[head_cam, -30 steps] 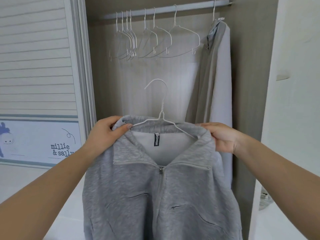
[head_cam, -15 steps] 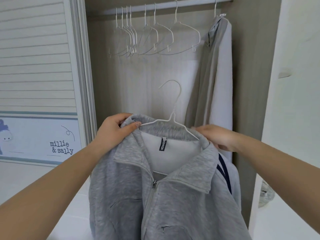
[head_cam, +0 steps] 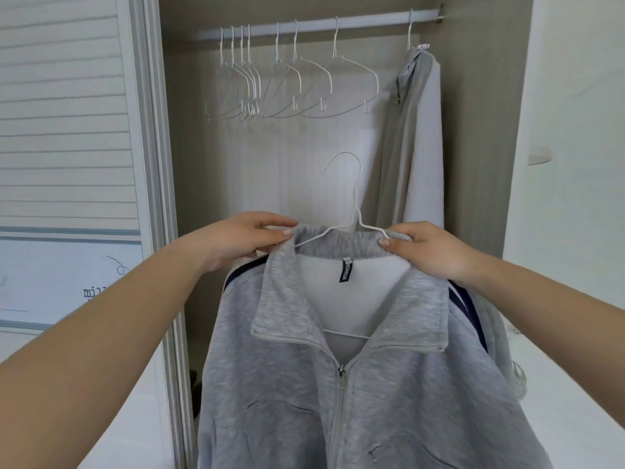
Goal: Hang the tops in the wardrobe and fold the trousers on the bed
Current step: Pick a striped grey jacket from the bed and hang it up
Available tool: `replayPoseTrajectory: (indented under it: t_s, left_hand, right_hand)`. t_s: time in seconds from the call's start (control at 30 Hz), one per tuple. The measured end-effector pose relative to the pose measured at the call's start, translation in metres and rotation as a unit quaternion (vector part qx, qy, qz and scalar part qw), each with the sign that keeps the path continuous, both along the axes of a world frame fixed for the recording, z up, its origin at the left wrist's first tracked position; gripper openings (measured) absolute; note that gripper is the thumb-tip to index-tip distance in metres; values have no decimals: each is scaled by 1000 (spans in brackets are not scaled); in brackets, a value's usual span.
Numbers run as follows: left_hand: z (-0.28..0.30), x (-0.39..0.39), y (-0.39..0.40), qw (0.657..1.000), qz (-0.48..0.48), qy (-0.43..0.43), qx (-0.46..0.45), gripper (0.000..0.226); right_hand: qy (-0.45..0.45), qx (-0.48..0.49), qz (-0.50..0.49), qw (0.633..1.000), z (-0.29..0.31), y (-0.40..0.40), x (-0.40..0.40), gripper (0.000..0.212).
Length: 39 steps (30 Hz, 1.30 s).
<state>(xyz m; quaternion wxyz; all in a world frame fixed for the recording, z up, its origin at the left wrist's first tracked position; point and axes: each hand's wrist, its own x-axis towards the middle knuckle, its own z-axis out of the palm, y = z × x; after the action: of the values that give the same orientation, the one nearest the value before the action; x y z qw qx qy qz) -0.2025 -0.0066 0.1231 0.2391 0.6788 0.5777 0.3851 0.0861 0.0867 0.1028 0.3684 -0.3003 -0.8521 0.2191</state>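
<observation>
A grey zip-up top [head_cam: 355, 384] with dark shoulder stripes hangs on a white wire hanger [head_cam: 355, 204] in front of the open wardrobe. My left hand [head_cam: 243, 238] pinches the left side of its collar. My right hand [head_cam: 429, 248] pinches the right side of the collar over the hanger arm. The hanger's hook points up, well below the wardrobe rail [head_cam: 318, 23]. Another grey top [head_cam: 412, 140] hangs on the rail at the far right.
Several bare white wire hangers [head_cam: 287, 86] hang on the left and middle of the rail. A slatted sliding door [head_cam: 67, 113] stands at the left. A white wall or door [head_cam: 575, 164] borders the wardrobe on the right.
The top has shifted right and turned to face me squarely, both dark shoulder stripes showing. My right hand regripped the collar's right side. The view moved closer.
</observation>
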Motion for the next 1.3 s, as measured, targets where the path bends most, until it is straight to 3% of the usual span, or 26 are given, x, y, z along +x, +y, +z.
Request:
replayPoseTrajectory:
  t_s: [0.07,0.13,0.2,0.23,0.3,0.37,0.43,0.53,0.67,0.8,0.97,1.03,1.13,1.3]
  left_hand:
    - [6,8,5,998,8,40,-38,25]
    - [3,15,14,994,-24,-101,-38,24]
    - [-10,25,26,962,-31,-271,8,19]
    - [-20,32,34,957,-2,-286,60,15]
    - [-37,43,50,960,124,-132,213,15]
    - [-45,54,68,912,206,93,341,33]
    - [-44,68,85,887,221,169,368,49]
    - [-33,92,111,909,195,120,349,58]
    - [-28,119,147,952,159,108,240,74]
    - [-33,124,169,997,13,2,80,56]
    - [21,112,187,982,49,-21,181,31]
    - [51,108,194,971,78,-22,226,33]
    - [88,103,208,959,98,-49,263,38]
    - [127,96,252,942,109,-37,316,53]
  right_hand:
    - [-6,14,-19,1000,0,2,2,35]
    - [-7,22,-37,999,3,2,7,33]
    - [7,10,-50,999,10,5,16,29]
    - [24,1,-52,998,15,8,19,29]
    - [43,-13,-57,997,26,12,24,28]
    - [49,-23,-69,996,39,19,27,18]
    - [58,-37,-89,994,50,27,29,14]
    - [93,-83,-88,988,63,42,33,14]
    - [165,-144,-66,973,83,65,28,8]
    - [262,-193,-93,941,96,88,14,14]
    - [283,-204,-63,935,127,111,3,14]
    - [283,-183,-65,939,144,118,-1,3]
    - [264,-143,-89,950,169,129,-4,30]
    - [248,-90,-160,951,202,158,-3,29]
